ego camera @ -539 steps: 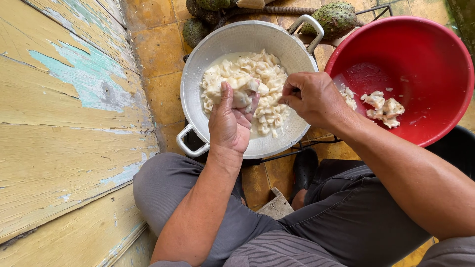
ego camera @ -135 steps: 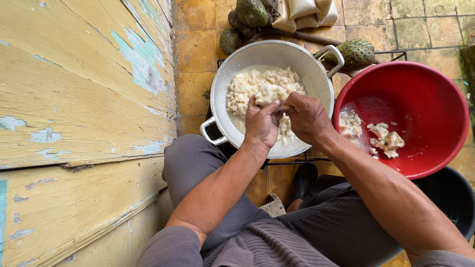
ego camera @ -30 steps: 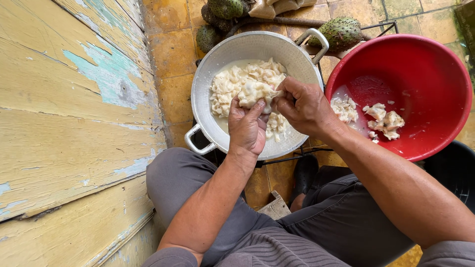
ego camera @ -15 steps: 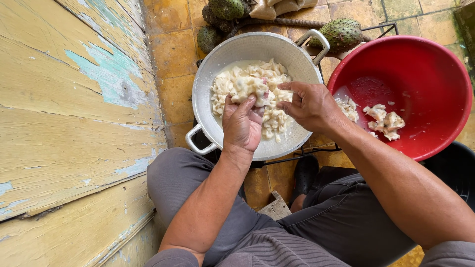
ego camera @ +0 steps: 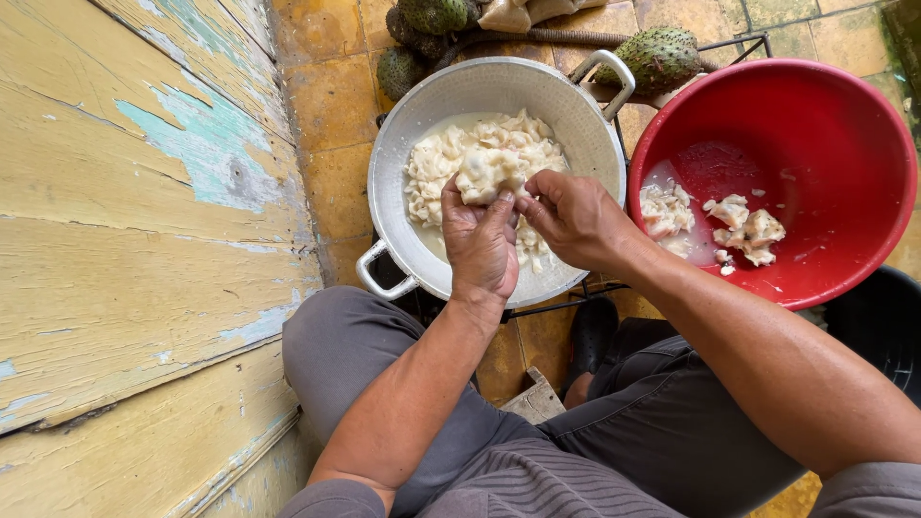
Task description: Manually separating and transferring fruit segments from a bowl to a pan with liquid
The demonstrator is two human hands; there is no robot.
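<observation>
Head view: pulp chunk (ego camera: 483,182) lengthwise between hands

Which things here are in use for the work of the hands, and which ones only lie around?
In use:
- left hand and right hand, both on a lump of white pulp
- metal pot of pulp
- red basin with a few pieces

Lying about:
- spiky green fruits
- black tub
- wooden block
</observation>
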